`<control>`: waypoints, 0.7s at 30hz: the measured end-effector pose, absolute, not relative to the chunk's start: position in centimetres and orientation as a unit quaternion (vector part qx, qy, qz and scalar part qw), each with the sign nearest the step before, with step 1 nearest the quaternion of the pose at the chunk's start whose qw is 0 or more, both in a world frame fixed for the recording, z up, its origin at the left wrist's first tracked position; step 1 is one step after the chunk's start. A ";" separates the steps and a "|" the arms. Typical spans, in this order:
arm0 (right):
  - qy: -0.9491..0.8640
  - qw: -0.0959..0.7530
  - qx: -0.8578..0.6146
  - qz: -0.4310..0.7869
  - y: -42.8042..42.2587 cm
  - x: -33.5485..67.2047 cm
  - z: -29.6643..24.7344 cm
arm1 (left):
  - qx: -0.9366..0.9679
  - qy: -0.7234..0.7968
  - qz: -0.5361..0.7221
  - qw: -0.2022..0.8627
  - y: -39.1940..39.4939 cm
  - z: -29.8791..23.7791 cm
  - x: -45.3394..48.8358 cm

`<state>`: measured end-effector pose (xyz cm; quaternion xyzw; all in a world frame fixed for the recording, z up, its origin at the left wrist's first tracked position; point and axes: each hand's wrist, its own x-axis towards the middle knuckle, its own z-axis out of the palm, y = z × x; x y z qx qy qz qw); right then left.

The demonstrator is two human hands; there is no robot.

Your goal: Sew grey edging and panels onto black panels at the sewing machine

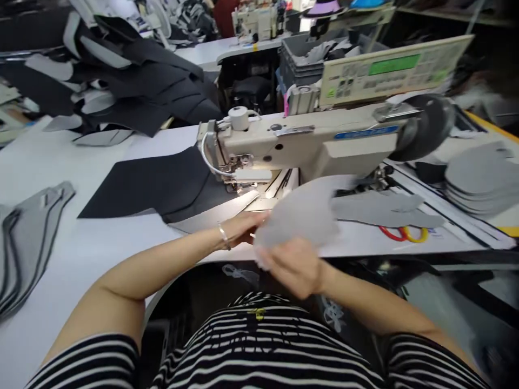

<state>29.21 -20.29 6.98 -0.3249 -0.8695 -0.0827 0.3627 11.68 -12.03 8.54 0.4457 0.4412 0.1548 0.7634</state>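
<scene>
Landmark: gray crate stack (295, 66). White counter (24, 156) in front, extending left of it. Second white counter (206, 52) left of crates, farther back; dark seat (251, 88) immediately left. Shelf (450, 17) to their right, area dim. Bright light behind crates.

One head-worn view looks forward and steeply down, with the striped shirt (263, 346) close along the bottom edge. The left hand (242, 227) and right hand (298, 266) come near mid-frame, the sewing machine (300, 141) sits just beyond, and the worktop (101, 240) spreads across the left.
</scene>
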 end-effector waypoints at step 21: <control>-0.921 0.059 -0.356 0.147 -2.8 23.5 -0.3 | 0.759 0.634 -0.149 0.031 -3.0 4.2 -9.4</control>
